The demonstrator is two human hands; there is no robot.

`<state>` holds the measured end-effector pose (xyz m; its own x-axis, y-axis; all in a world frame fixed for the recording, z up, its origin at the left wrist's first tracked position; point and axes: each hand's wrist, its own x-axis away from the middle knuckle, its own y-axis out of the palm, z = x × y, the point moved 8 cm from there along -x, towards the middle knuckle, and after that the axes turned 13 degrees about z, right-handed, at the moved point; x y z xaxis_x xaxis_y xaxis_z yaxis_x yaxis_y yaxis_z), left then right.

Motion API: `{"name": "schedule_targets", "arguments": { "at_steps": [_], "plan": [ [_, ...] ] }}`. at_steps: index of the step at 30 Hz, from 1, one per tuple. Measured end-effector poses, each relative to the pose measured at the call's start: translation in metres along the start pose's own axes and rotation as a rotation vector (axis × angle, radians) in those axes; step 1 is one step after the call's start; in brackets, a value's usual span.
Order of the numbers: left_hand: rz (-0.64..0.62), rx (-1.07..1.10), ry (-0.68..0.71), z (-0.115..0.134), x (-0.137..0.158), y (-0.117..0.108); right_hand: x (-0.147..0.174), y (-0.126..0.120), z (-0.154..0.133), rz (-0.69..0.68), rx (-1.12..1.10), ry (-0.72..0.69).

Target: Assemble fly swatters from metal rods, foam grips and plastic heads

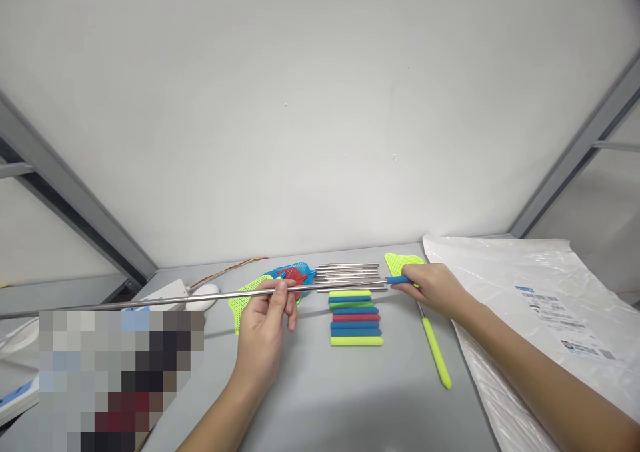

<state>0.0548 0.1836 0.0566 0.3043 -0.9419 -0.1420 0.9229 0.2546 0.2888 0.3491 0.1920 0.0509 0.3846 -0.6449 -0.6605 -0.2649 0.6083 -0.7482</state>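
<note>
A long telescopic metal rod [190, 299] stretches from the left edge of the head view to the middle, above the table. My left hand [265, 319] pinches it between thumb and fingers. At the rod's right end is a blue handle [397, 280], gripped by my right hand [430, 285]. Below lies a stack of foam-like handles [356, 318] in yellow, blue, green and red. Several short metal rods [347, 269] lie side by side behind it. Fly swatter heads [297, 275] in blue and red, plus a yellow-green swatter head [245, 299], lie behind my left hand.
Right of the handles lies a fly swatter with a yellow handle [437, 355]. A white plastic mailing bag [505, 292] covers the table's right side. At left are a white rounded device [203, 297], thin coloured wires [225, 267] and a pixelated area. A white wall [310, 119] rises behind.
</note>
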Motion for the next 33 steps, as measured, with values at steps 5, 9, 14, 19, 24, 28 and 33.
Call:
{"name": "schedule_targets", "arguments": {
  "at_steps": [5, 9, 14, 19, 24, 28, 33],
  "plan": [
    [-0.002, -0.002, 0.023, -0.001, 0.000, -0.001, -0.002, -0.003, -0.009, 0.020, -0.003, -0.016],
    [-0.001, -0.009, 0.029, -0.002, -0.003, -0.003, -0.002, -0.004, -0.016, 0.020, -0.012, -0.024],
    [-0.023, -0.023, -0.001, -0.006, -0.001, -0.001, -0.002, -0.006, -0.020, 0.042, -0.005, -0.030],
    [-0.047, -0.005, -0.012, -0.006, 0.001, 0.003, -0.003, -0.011, -0.022, 0.069, 0.019, -0.054],
    [-0.066, 0.004, 0.006, -0.002, 0.002, 0.005, -0.003, -0.017, -0.021, 0.102, 0.060, -0.052],
    [-0.097, -0.005, 0.024, -0.002, 0.007, 0.010, -0.003, -0.018, -0.030, 0.125, 0.062, -0.074],
    [-0.243, -0.010, -0.013, -0.009, 0.025, 0.029, -0.001, -0.012, -0.048, 0.075, 0.034, -0.112]
  ]
}}
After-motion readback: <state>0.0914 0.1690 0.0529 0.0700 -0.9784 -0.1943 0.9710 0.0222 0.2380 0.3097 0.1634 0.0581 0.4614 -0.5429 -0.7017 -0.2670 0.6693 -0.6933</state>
